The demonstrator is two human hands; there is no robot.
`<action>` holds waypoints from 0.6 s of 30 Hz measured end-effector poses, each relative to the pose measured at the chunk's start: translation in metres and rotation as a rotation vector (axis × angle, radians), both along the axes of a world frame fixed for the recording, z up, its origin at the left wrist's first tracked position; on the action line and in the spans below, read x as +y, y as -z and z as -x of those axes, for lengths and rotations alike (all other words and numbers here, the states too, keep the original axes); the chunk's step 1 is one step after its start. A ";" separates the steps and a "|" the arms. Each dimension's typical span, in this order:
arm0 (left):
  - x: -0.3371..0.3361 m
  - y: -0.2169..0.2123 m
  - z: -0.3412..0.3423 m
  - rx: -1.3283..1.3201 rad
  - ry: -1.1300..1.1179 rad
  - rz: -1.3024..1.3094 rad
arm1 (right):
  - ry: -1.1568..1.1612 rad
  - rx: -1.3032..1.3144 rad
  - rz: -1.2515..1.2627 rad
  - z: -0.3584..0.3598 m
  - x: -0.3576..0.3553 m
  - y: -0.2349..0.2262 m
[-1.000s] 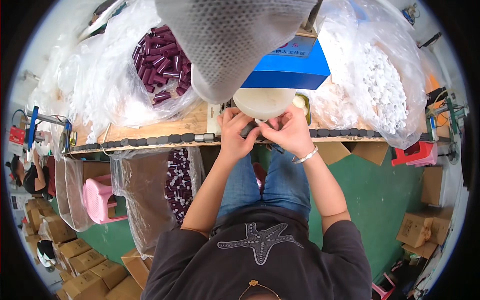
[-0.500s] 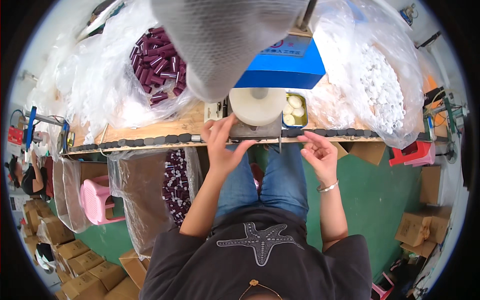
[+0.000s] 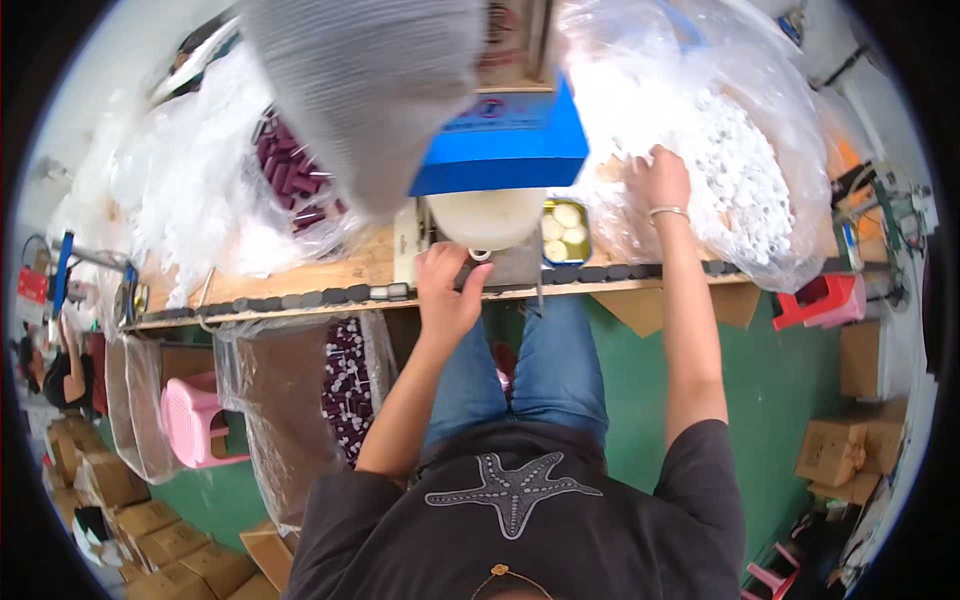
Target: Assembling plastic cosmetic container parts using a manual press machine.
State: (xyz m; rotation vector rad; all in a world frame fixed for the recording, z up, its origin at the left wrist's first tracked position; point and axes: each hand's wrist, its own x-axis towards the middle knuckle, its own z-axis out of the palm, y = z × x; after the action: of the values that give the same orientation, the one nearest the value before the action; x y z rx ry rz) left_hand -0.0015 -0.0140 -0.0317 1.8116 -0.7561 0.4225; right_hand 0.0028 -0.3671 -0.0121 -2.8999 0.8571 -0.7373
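My left hand (image 3: 448,287) is at the table's front edge, below the press. Its thumb and fingers close around a small white ring-shaped part (image 3: 481,255), just in front of the round whitish press pad (image 3: 490,217). A dark patch shows between thumb and fingers, too small to make out. My right hand (image 3: 662,182) is stretched forward to the near left side of a heap of small white plastic parts (image 3: 735,160) on clear sheeting. Its fingers point down and are partly hidden and blurred, so their grip is unclear.
The blue press housing (image 3: 505,150) stands at the centre, with a tin of pale round pieces (image 3: 567,232) to its right. Maroon tubes (image 3: 290,170) lie in plastic at the left. An open lined box (image 3: 285,400) and a pink stool (image 3: 195,420) stand below the table.
My right hand has moved from the table edge up and forward to the heap of white parts. My left hand has closed around a small white ring-shaped part; earlier its fingers were apart.
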 end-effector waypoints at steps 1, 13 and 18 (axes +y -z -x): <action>-0.003 -0.002 -0.002 -0.106 -0.051 0.019 | -0.030 -0.006 -0.009 -0.006 -0.001 -0.001; 0.244 -0.010 0.031 0.590 -0.266 -1.248 | 0.009 0.017 -0.052 0.017 -0.017 0.010; 0.217 -0.073 -0.015 0.173 -0.285 -0.607 | -0.330 -0.438 -0.675 0.040 0.006 0.006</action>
State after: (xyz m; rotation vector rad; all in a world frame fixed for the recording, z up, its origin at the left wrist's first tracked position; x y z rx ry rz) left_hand 0.0130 0.2034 0.0415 2.5058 -0.5362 0.2224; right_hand -0.0371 -0.3607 -0.0179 -2.0958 0.4397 -0.8046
